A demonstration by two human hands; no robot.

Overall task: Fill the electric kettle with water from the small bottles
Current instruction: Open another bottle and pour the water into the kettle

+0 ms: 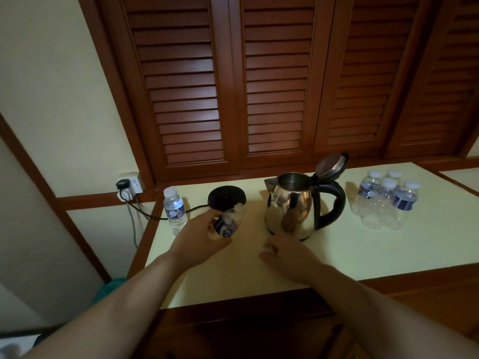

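Observation:
A steel electric kettle [293,208] with a black handle stands on the cream countertop [375,250], its lid tipped up and open. My left hand [199,242] is shut on a small clear water bottle [228,224], tilted with its top toward the kettle's black base [225,198]. My right hand [287,255] lies on the counter just in front of the kettle, fingers curled around a small pale thing, perhaps the cap. A full capped bottle [175,209] stands upright at the left. Several capped bottles [386,203] are grouped to the right of the kettle.
The base's black cord [145,212] runs left off the counter to a wall socket [129,186]. Brown louvred wooden doors [272,81] rise directly behind the counter. The counter's front edge is near my forearms, with dark wood below.

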